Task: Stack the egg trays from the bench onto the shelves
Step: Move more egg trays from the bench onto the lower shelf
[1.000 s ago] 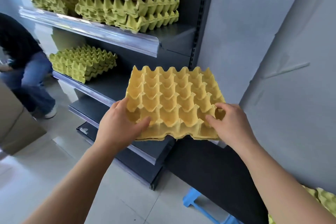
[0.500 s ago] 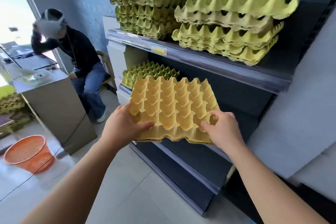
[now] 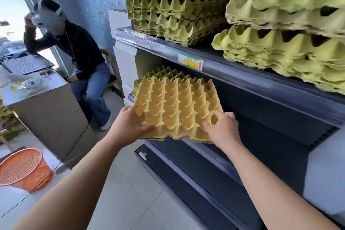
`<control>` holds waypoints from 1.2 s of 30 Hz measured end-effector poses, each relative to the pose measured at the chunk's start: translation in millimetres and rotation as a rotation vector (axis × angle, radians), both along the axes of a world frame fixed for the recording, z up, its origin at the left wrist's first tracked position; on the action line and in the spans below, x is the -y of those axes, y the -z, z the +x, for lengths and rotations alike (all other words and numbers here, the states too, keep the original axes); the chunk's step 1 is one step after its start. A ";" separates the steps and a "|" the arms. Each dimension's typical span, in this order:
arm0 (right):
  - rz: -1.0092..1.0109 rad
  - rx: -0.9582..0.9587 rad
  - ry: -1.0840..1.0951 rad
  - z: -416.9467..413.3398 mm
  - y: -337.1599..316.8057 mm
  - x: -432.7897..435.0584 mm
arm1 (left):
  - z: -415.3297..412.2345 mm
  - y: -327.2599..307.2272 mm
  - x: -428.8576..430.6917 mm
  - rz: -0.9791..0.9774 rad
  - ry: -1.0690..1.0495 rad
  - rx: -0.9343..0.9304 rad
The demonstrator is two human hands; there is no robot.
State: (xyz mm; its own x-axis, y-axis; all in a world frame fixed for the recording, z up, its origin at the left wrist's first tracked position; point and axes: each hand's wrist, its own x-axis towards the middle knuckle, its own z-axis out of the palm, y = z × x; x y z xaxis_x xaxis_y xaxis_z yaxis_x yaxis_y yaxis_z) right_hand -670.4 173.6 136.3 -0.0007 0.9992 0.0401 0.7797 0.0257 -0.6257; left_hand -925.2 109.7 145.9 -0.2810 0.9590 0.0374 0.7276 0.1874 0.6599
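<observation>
While an orange basket (image 3: pixel 22 168) stood on the floor at far left beside a grey worktop (image 3: pixel 37 97), a seated person (image 3: pixel 78 52) in a dark top sat behind it. Further right, the left hand (image 3: pixel 128 127) gripped the near-left corner of the yellow egg tray (image 3: pixel 177 110), thumb on top. The tray was held roughly level at the front of the middle shelf (image 3: pixel 229 166), its far edge overlapping a low green stack (image 3: pixel 164 73). The right hand (image 3: pixel 222 129) gripped its near-right edge, fingers curled into a cup. Above, the upper shelf (image 3: pixel 242 76) carried a tall green stack (image 3: pixel 175 5) and a tilted green stack (image 3: pixel 289 43).
</observation>
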 end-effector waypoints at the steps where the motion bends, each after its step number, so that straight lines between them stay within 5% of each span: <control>1: -0.006 0.008 0.002 -6.9 2.6 -12.6 | -8.9 2.8 -13.6 0.000 0.021 0.015; 15: 0.001 0.082 0.214 -100.8 28.8 -132.0 | -114.3 38.9 -205.9 -0.044 0.210 0.200; 25: -0.088 0.067 0.391 -149.8 47.9 -178.4 | -157.4 62.2 -300.2 0.009 0.416 0.033; 36: -0.120 0.046 0.423 -166.4 59.9 -195.7 | -173.7 82.0 -339.6 0.022 0.486 0.076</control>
State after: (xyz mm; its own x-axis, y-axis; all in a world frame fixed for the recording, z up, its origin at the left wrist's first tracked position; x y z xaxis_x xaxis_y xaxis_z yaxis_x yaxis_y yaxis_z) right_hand -836.9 369.2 76.4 0.4101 0.9096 -0.0671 0.7328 -0.3724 -0.5694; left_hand -1098.9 449.3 63.9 0.1958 0.9791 0.0559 0.6772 -0.1762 0.7144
